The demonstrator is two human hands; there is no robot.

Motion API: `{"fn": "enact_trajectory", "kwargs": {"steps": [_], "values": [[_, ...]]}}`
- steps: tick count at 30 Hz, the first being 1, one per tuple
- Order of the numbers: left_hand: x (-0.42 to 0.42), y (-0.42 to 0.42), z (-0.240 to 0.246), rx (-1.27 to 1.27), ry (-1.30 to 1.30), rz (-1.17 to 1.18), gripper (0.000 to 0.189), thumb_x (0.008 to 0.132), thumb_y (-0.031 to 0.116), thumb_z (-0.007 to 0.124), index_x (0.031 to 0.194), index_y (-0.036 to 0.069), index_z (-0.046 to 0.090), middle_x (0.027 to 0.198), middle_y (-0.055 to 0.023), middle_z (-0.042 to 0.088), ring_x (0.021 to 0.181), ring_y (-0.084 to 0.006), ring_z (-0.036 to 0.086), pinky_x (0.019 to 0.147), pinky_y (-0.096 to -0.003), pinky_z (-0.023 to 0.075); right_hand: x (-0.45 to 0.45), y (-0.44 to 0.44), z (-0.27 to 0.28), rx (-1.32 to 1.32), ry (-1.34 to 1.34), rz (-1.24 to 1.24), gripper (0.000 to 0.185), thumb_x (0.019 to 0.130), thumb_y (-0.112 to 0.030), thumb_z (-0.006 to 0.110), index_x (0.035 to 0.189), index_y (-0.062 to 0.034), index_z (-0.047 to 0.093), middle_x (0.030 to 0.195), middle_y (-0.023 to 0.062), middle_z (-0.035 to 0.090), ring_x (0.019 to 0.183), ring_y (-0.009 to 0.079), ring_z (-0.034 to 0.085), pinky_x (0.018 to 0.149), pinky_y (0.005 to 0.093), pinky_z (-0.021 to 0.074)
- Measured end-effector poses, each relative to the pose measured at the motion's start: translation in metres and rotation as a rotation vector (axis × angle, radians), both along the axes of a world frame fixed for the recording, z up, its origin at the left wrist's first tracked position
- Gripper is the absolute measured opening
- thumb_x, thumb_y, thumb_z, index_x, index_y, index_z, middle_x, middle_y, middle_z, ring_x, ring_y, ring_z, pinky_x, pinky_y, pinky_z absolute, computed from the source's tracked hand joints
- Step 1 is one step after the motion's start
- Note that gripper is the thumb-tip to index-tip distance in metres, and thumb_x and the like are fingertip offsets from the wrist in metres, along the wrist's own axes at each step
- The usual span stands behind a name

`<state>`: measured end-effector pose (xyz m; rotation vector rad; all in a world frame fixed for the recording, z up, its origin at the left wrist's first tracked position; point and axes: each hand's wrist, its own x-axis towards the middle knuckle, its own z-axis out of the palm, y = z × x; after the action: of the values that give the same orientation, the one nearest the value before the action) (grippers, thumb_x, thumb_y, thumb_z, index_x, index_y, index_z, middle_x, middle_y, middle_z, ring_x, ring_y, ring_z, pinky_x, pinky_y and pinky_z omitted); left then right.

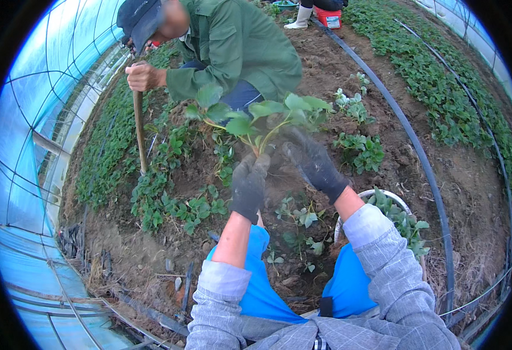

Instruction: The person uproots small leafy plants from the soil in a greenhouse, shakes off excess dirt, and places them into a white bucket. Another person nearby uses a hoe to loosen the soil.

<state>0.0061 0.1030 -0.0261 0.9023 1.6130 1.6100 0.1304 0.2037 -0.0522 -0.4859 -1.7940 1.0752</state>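
Note:
My left hand [250, 186], in a dark glove, pinches a strawberry-like plant [240, 125] by the base of its stems. The plant is held upright above the soil, its green leaves spread out at the top. Beside it, my right hand [315, 164] wears a matching glove and is blurred. Its fingertips are close to the leaves on the right; whether they grip any is unclear. Loose leafy plants [304, 216] lie on the ground between my knees. To the right, partly behind my right forearm, stands a pale-rimmed bucket [397, 197] with leafy plants [407, 225] in it.
A crouching person in a green jacket [247, 48] grips a wooden handle [139, 131] standing among plants at left. A dark hose [409, 122] runs down the right side. Beyond are a red container [327, 18] and another person's white boot [302, 17]. Plastic sheeting [19, 175] walls the left.

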Motion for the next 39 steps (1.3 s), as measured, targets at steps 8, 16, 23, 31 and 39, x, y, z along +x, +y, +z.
{"fn": "enact_trajectory", "kwargs": {"steps": [8,16,23,31,39], "values": [[-0.016,0.004,-0.009,0.173,-0.292,-0.344,0.036,0.094,0.018,0.044,0.119,-0.006,0.049,0.114,-0.0138,0.058,0.099,-0.0183,0.058,0.084,-0.0287,0.0462,0.005,-0.008,0.006,-0.392,-0.148,0.194,0.021,0.089,-0.019,0.054,0.102,-0.0036,0.061,0.093,0.005,0.065,0.072,0.0089,0.055,0.063,0.0244,0.045],[0.001,-0.005,0.006,-0.034,-0.344,-0.319,0.035,0.093,0.02,0.044,0.119,-0.003,0.051,0.11,-0.0127,0.061,0.098,-0.0215,0.06,0.084,-0.0347,0.0484,0.002,-0.003,-0.001,-0.973,0.259,0.458,0.024,0.092,-0.021,0.051,0.106,-0.0036,0.056,0.091,0.0083,0.062,0.075,0.0159,0.06,0.061,0.0253,0.0478],[0.007,0.002,-0.004,-0.014,-0.137,-0.237,0.032,0.091,0.024,0.05,0.112,0.001,0.056,0.098,-0.0095,0.064,0.088,-0.0177,0.06,0.08,-0.029,0.0461,-0.005,0.012,-0.028,-1.015,0.436,0.235,0.017,0.086,-0.014,0.058,0.099,-0.0045,0.058,0.086,0.0087,0.062,0.073,0.0163,0.058,0.06,0.0285,0.0474],[0.015,0.01,-0.014,0.009,0.52,0.25,0.026,0.084,0.022,0.055,0.099,0.002,0.061,0.084,-0.0153,0.063,0.076,-0.0254,0.058,0.069,-0.0338,0.0448,-0.019,0.032,-0.098,-0.603,0.068,-0.294,0.015,0.082,-0.008,0.057,0.097,-0.005,0.061,0.087,0.0056,0.064,0.074,0.02,0.061,0.066,0.0317,0.0487],[-0.006,0.009,-0.009,0.168,0.253,0.307,0.031,0.077,0.028,0.067,0.09,0.0,0.063,0.079,-0.0108,0.066,0.072,-0.0159,0.061,0.069,-0.0313,0.0469,0.023,0.05,-0.071,-0.17,-0.923,-0.049,0.039,0.08,-0.043,0.061,0.08,-0.0047,0.068,0.075,0.0161,0.066,0.066,0.0246,0.062,0.064,0.0348,0.0471]]}}
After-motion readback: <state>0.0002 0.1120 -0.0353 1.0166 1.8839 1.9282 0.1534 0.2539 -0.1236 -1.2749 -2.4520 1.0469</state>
